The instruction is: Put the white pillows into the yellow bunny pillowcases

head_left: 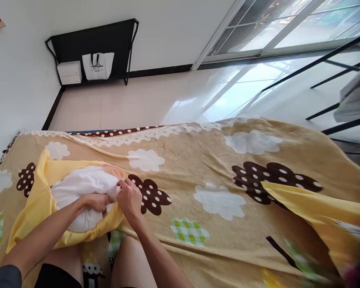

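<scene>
In front of my knees lies a white pillow (78, 188), partly inside a yellow pillowcase (43, 200) whose opening is spread around it. My left hand (99, 202) reaches across the pillow, its fingers curled into the white surface near the right side and partly hidden there. Beside it, my right hand (129, 197) pinches the pillowcase's edge at the right, where faint pink marks show on the fabric. Both hands are close together but apart.
A tan blanket (180, 168) with cloud patterns covers the bed. Another yellow cloth (315, 204) is at the right, partly blurred. Beyond the bed, a black rack (120, 44) holds a white bag (98, 66) and a white box (69, 73). Black metal bars (324, 60) stand at right.
</scene>
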A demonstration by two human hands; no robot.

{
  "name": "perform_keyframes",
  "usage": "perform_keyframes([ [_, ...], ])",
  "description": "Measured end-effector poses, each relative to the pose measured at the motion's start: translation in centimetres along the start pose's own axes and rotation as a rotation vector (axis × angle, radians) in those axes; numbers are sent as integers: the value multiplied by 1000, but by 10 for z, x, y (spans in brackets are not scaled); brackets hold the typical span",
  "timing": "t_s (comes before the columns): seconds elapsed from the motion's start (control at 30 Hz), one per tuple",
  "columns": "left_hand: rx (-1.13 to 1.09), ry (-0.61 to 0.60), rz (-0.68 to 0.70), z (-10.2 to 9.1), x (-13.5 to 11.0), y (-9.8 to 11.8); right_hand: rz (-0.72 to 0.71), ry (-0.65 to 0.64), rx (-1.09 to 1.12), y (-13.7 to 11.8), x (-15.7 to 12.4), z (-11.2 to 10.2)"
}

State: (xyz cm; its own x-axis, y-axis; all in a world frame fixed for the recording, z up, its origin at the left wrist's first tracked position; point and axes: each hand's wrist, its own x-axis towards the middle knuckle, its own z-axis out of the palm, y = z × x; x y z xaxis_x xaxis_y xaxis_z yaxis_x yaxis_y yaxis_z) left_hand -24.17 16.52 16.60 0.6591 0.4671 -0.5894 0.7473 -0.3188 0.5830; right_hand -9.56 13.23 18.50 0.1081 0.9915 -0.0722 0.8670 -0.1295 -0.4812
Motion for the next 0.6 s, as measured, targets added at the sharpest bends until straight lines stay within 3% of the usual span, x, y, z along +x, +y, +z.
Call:
perform_keyframes([
  [0.1, 50, 20, 3, 16, -16, 11, 60, -71, 60, 18, -14, 22],
  [0.17, 93, 133, 114, 25, -39, 16, 136, -143, 194, 47, -31, 38],
  [0.2, 133, 247, 225, 28, -55, 15, 170, -187, 288, 65, -41, 45],
  [0.27, 243, 619, 409, 28, -91, 2, 231, -290, 504, 100, -60, 55],
  [0.3, 301, 847, 389, 26, -110, -10, 263, -336, 605, 113, -66, 58],
  [0.33, 347, 1051, 253, 22, -127, -26, 292, -358, 685, 123, -69, 59],
  [0.37, 376, 1179, 14, 19, -141, -43, 316, -355, 731, 127, -69, 59],
  [0.4, 390, 1198, -259, 16, -152, -61, 327, -327, 734, 125, -65, 58],
  [0.47, 354, 1011, -691, 13, -161, -93, 282, -255, 591, 108, -48, 52],
  [0.53, 302, 765, -882, 13, -160, -114, 158, -229, 406, 81, -26, 44],
  [0.6, 285, 666, -923, 9, -155, -122, 36, -254, 304, 55, -9, 35],
])
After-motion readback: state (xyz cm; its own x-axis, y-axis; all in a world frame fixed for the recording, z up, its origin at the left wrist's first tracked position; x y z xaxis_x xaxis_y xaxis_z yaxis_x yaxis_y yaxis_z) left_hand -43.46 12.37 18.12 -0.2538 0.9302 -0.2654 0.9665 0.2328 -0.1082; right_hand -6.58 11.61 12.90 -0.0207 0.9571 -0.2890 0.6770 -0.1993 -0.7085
